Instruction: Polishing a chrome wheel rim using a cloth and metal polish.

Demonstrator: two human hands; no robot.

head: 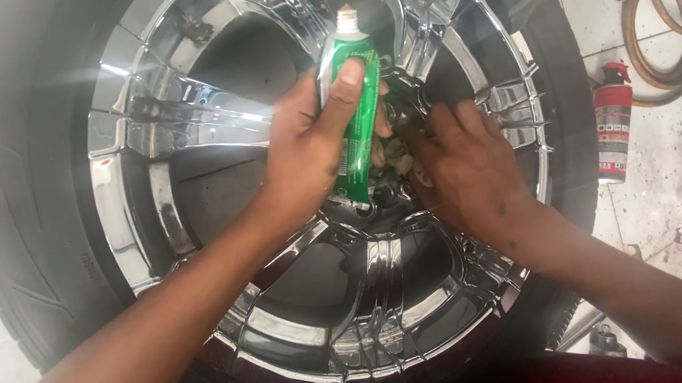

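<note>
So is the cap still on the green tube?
No, the green tube in the left hand has its white nozzle bare, with no cap on it.

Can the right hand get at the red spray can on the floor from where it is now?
Probably yes. The right hand rests at the chrome wheel hub, and the red spray can lies just past the tyre on that side, nothing between.

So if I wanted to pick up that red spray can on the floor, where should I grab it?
Probably around the middle of the red spray can. It lies flat on the tiled floor beside the tyre, nozzle end pointing away, so come down from above and close your fingers across its round sides. The side away from the tyre looks more open; the coiled hose sits further off.
</note>
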